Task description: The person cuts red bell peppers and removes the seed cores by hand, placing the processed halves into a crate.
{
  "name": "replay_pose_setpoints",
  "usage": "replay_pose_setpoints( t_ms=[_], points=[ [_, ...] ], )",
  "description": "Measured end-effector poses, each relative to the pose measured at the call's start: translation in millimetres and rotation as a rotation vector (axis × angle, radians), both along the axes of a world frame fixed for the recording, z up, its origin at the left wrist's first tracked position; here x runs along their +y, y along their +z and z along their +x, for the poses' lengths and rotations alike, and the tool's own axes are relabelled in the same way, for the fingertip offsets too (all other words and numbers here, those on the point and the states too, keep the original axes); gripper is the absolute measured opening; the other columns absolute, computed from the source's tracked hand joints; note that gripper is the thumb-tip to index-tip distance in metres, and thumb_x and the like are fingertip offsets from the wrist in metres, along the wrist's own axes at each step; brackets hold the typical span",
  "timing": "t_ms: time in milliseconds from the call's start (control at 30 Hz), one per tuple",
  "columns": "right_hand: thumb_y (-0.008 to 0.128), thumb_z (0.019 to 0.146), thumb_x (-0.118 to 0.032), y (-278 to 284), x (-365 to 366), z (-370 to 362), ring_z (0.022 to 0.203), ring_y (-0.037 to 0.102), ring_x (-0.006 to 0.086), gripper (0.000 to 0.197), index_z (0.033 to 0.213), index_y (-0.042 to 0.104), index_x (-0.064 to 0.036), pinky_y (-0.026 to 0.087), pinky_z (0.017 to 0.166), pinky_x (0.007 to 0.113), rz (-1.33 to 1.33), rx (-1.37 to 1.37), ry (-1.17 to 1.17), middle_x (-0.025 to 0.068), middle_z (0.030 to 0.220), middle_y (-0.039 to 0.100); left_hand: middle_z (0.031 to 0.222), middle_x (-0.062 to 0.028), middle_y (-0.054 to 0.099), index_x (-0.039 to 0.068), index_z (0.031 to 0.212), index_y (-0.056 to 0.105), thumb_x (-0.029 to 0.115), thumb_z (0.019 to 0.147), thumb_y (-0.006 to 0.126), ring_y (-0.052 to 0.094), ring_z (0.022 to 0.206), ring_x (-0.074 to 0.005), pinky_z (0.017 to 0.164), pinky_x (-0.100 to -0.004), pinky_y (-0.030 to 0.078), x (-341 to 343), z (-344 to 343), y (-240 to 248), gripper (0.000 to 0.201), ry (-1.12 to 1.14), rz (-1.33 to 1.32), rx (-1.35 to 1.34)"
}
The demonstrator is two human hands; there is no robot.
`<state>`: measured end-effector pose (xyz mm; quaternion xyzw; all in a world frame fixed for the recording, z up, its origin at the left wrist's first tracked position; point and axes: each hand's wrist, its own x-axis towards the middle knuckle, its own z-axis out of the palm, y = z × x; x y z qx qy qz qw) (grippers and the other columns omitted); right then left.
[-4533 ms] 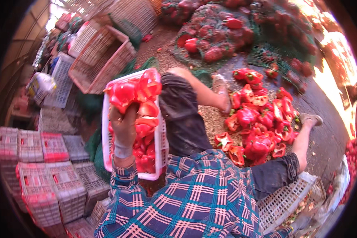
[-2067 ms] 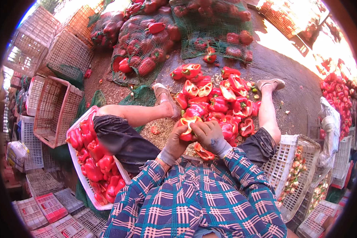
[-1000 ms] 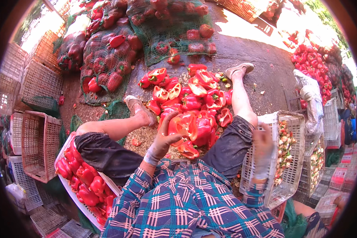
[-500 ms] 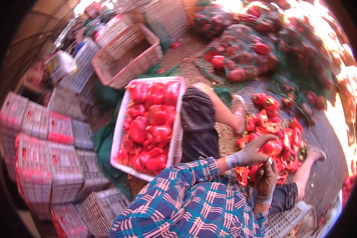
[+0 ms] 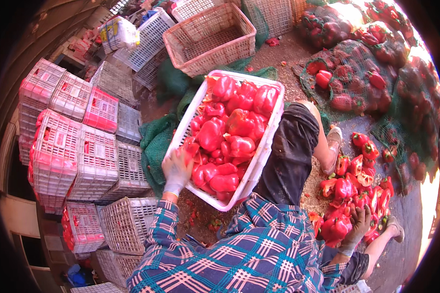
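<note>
My left hand (image 5: 177, 170), in a pale dusty glove, is at the left rim of a white plastic crate (image 5: 274, 113) full of red bell peppers (image 5: 242, 123). Its fingers close on a red bell pepper (image 5: 190, 145) at the crate's edge, partly hidden by the hand. My right hand (image 5: 358, 227), in a dark soiled glove, is low over a pile of red bell peppers (image 5: 344, 189) on the ground, between my legs. Its fingers are curled; what they hold, if anything, cannot be made out. Some peppers in the pile are cut open.
Stacked white and pink crates (image 5: 58, 141) stand on the left. An empty pinkish crate (image 5: 215, 41) is beyond the full one. Green net sacks of peppers (image 5: 352, 73) lie at the far right. Green netting (image 5: 159, 151) lies beside the full crate.
My left hand has moved left from the pile to the white crate, taking a red bell pepper along. My right hand stays by the pile. The whole view has swung leftward.
</note>
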<state>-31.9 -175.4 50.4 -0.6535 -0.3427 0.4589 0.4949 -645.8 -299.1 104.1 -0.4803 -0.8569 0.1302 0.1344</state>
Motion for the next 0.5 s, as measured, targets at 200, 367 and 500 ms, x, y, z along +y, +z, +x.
replay_pose_setpoints(
  t_ms=[200,367,500],
  points=[
    [0.055,0.096,-0.01,-34.5,-13.6,25.5,0.086,0.063,0.0209,0.026,0.119,0.064,-0.0032,0.051,0.077,0.036,0.152,-0.594,0.209,0.0145,0.091,0.066,0.134,-0.0214,0.058,0.004,0.143,0.048,0.033,0.091,0.062,0.056,0.119,-0.0398,0.102,-0.0477,0.044,8.2,-28.8,-50.8,0.06,-0.111,0.086,-0.265],
    [0.066,0.083,-0.037,-37.8,-27.9,25.2,0.096,0.069,0.0364,0.042,0.114,0.065,-0.0083,0.053,0.078,0.047,-0.387,-0.844,0.836,0.0202,0.095,0.07,0.143,-0.0208,0.049,0.007,0.144,0.045,0.042,0.1,0.052,0.05,0.128,-0.0389,0.107,-0.0446,0.041,9.9,-77.0,-71.4,0.057,0.061,0.232,-0.357],
    [0.066,0.082,-0.037,-69.1,-37.0,-8.2,0.096,0.07,0.0314,0.049,0.125,0.06,-0.0146,0.054,0.08,0.045,-0.378,-1.059,1.118,0.0176,0.099,0.07,0.139,-0.0219,0.051,0.001,0.14,0.048,0.038,0.102,0.051,0.052,0.125,-0.0381,0.105,-0.0436,0.042,52.8,-39.7,-35.4,0.053,-0.178,0.383,-0.293]
  ],
)
